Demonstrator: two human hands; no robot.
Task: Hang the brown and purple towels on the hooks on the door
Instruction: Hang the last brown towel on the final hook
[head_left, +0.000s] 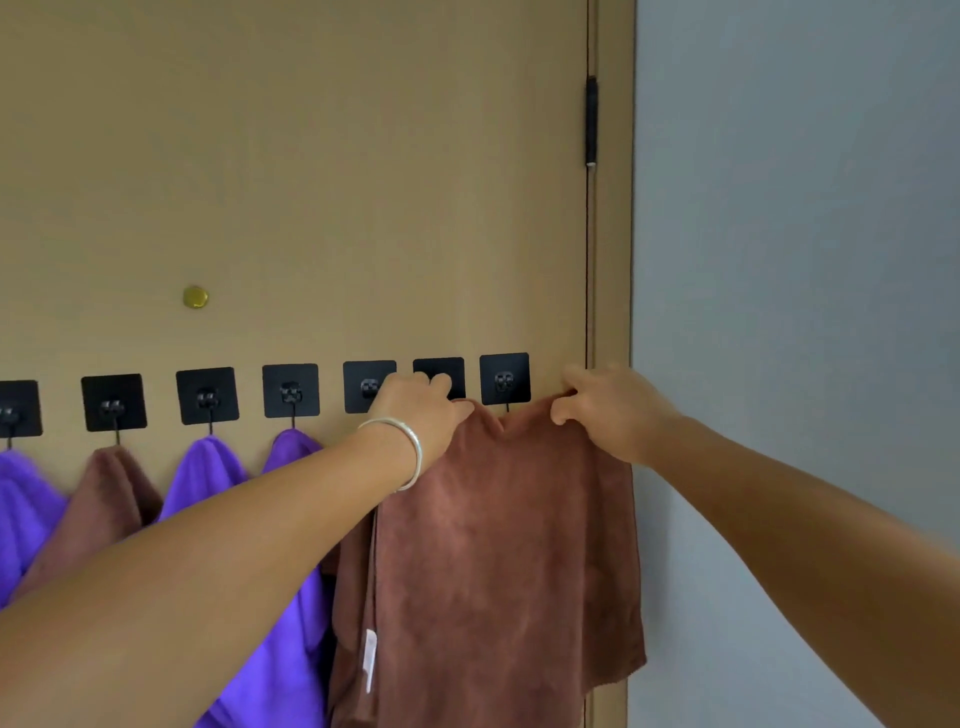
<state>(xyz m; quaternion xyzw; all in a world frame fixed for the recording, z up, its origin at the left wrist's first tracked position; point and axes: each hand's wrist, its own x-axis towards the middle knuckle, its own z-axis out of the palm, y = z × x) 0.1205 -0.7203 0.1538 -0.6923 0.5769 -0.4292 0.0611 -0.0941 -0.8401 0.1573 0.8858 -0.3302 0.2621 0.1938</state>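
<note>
Brown terry cloth fills the near middle: a brown towel (498, 545) hangs spread between 2 raised hands, its top edge held up against the door (311, 182) and a white label (370, 660) showing on its lower left side. On the left, the left hand (421, 410), with a silver bangle (400, 447) round the wrist, grips the towel's upper left corner, fingers curled over it right in front of the 6th black hook plate (439, 374). Over at the towel's upper right corner, the right hand (608, 410) pinches the edge between thumb and curled fingers, just beside the door's right border. Between the 2 hands the top edge dips in a small notch below the 7th hook plate (505, 378).

Behind the left forearm, towels already hang from the row of hooks: from the left, a purple towel (21, 499), a second brown towel (109, 488), then 2 more purple ones (208, 478) (291, 449). The 5th hook plate (366, 384) sits partly behind the left hand; whether anything hangs from it cannot be told.

Farther up the tan door sits a small brass knob (195, 297). A black hinge (591, 122) marks the right edge, and a grey wall (805, 234) lies beyond.
</note>
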